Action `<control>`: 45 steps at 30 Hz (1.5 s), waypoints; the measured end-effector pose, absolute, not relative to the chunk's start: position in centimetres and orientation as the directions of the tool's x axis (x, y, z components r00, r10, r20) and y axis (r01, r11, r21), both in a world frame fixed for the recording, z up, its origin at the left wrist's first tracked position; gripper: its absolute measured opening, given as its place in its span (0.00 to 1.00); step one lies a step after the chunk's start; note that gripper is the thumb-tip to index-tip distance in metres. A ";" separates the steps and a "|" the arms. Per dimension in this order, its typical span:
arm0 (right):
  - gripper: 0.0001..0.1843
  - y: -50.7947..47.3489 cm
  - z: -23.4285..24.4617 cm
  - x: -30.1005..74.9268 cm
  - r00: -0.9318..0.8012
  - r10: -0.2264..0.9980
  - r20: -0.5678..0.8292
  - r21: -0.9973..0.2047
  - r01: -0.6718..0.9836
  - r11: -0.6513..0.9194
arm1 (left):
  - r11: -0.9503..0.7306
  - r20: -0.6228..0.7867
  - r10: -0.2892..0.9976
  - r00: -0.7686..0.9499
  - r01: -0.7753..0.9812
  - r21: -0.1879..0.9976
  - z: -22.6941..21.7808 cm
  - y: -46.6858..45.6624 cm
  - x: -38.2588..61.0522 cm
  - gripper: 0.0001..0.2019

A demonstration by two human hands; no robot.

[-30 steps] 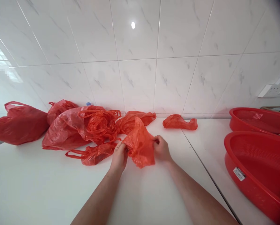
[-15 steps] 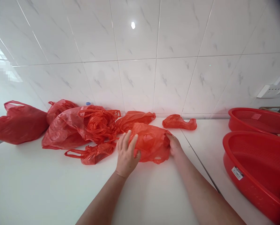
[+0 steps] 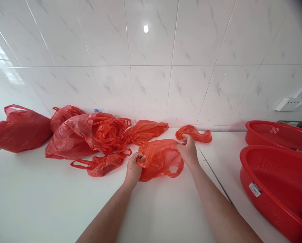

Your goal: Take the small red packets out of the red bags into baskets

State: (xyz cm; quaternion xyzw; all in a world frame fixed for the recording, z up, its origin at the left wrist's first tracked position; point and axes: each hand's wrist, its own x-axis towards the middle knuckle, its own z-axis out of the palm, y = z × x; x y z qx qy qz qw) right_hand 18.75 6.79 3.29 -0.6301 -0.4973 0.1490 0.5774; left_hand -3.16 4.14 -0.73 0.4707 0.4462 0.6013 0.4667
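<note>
The left hand (image 3: 133,169) is clenched on the near left edge of a red plastic carrier bag (image 3: 161,159), which lies spread on the white desk (image 3: 39,192) at lower centre of the frame. The right hand (image 3: 188,151) grasps the bag's far right edge, its fingers curled, just below a small crumpled red bag (image 3: 193,134). One bag handle (image 3: 176,171) forms a loop at lower right of the held bag.

Compared with the frame half a second earlier, the hands are wider apart and the held bag is stretched between them, with its handle now exposed.

Further red bags (image 3: 70,135) lie heaped at left against the tiled wall (image 3: 151,44), partly hiding a blue cap (image 3: 96,110). Two red mesh baskets (image 3: 277,168) stand at right; the nearer one carries a white label (image 3: 255,189), illegible at this resolution, and is cut off by the frame edge.
</note>
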 end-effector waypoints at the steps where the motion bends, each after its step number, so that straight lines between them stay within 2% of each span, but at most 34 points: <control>1: 0.24 6.0 4.1 18.3 0.475 0.719 0.507 -0.813 0.542 0.214 | -0.143 0.121 0.985 -0.124 -0.189 0.972 -0.7 4.1 -3.1 0.07; 3: 0.15 4.4 5.2 17.2 0.380 0.611 0.694 -0.662 0.670 0.335 | -0.090 0.060 0.991 -0.120 -0.263 0.961 -0.7 4.1 -3.0 0.08; 5: 0.09 3.1 5.4 15.8 0.134 0.638 0.758 -0.514 0.726 0.457 | -0.056 0.024 0.994 -0.103 -0.316 0.947 -0.7 4.0 -2.9 0.09; 8: 0.11 2.6 3.9 14.4 -0.227 0.715 0.661 -0.337 0.762 0.553 | -0.025 0.040 0.999 0.025 -0.442 0.897 -0.6 3.8 -3.1 0.10; 11: 0.12 3.0 1.9 14.8 -0.334 0.801 0.497 -0.229 0.840 0.492 | 0.072 0.024 0.987 0.161 -0.564 0.823 -0.8 4.1 -3.6 0.09; 13: 0.13 3.3 0.8 16.1 -0.336 0.874 0.351 -0.235 0.872 0.430 | 0.124 -0.020 0.985 0.169 -0.632 0.765 -1.0 4.5 -4.2 0.08; 16: 0.02 3.1 0.2 18.3 -0.347 0.921 0.175 -0.338 0.858 0.387 | 0.169 -0.055 0.981 0.184 -0.690 0.704 -1.1 5.0 -5.2 0.07; 17: 0.02 3.0 0.2 18.9 -0.359 0.923 0.141 -0.378 0.842 0.385 | 0.192 -0.052 0.974 0.221 -0.678 0.710 -0.9 4.9 -5.6 0.06; 20: 0.07 2.5 0.8 20.0 -0.399 0.914 0.075 -0.462 0.798 0.386 | 0.250 -0.006 0.920 0.393 -0.574 0.780 -0.2 4.3 -6.6 0.10; 23: 0.09 2.2 1.2 20.5 -0.379 0.925 0.013 -0.490 0.804 0.336 | 0.278 0.023 0.840 0.542 -0.466 0.840 0.4 3.7 -7.3 0.15; 26: 0.12 2.1 0.9 20.8 -0.360 0.933 -0.014 -0.494 0.814 0.307 | 0.314 -0.016 0.841 0.540 -0.465 0.828 0.3 3.8 -7.2 0.14; 30: 0.16 2.0 -0.7 20.9 -0.360 0.932 0.054 -0.492 0.802 0.338 | 0.277 -0.093 0.947 0.307 -0.640 0.716 -0.2 4.6 -6.3 0.12; 32: 0.18 1.5 -1.1 20.7 -0.338 0.934 0.111 -0.460 0.816 0.350 | 0.253 -0.105 0.963 0.248 -0.697 0.670 -0.2 4.9 -6.0 0.10; 36: 0.16 -1.3 0.0 19.9 -0.425 0.830 0.362 -0.280 0.799 0.531 | 0.236 -0.079 0.967 0.241 -0.743 0.626 -0.1 4.9 -5.9 0.08; 38: 0.15 -3.3 1.6 20.0 -0.410 0.772 0.486 -0.202 0.806 0.556 | 0.230 -0.062 0.967 0.248 -0.739 0.633 -0.1 4.8 -5.9 0.09; 41: 0.13 -6.2 4.2 22.0 -0.240 0.745 0.623 -0.139 0.903 0.407 | 0.226 -0.046 0.965 0.259 -0.727 0.648 -0.3 4.8 -5.8 0.10; 45: 0.19 -9.7 6.5 27.7 0.063 0.673 0.737 -0.125 0.991 0.044 | 0.223 -0.056 0.967 0.248 -0.720 0.657 -0.7 4.9 -5.6 0.10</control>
